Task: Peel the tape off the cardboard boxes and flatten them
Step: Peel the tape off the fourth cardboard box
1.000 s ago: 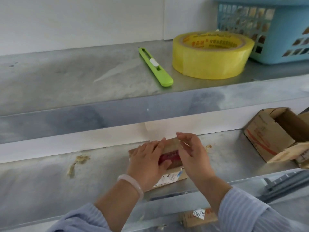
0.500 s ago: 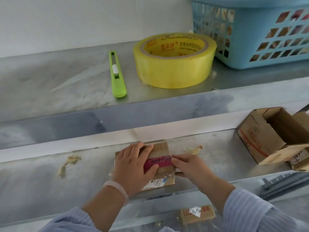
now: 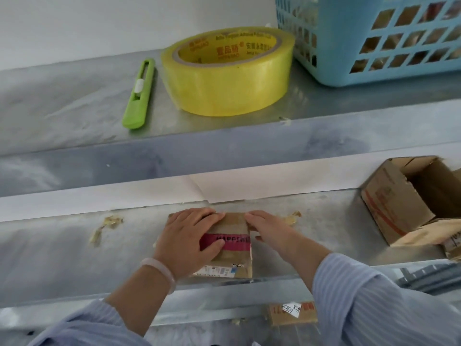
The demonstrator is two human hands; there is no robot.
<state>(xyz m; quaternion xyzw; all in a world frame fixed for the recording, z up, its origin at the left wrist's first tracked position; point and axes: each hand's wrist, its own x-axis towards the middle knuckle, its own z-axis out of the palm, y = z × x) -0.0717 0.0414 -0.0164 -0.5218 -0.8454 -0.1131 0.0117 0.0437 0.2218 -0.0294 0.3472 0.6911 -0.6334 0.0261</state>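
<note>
Both hands pressing a small flat brown cardboard box [image 3: 233,245] on the metal shelf [image 3: 62,258]

Left hand [image 3: 185,242] lies spread over its left half, right hand [image 3: 268,229] flat at its right edge; its long axis runs away from the person

Small cardboard box [image 3: 234,245] lies flat on lower metal shelf [image 3: 62,245], pink tape band [image 3: 237,242] across it. Left hand [image 3: 187,239] spread palm-down on its left half; right hand [image 3: 270,228] flat at its right edge. Upper shelf: yellow tape roll [image 3: 228,71], green utility knife [image 3: 139,94], blue basket [image 3: 374,38]. Open carton [image 3: 409,198] far right.
</note>
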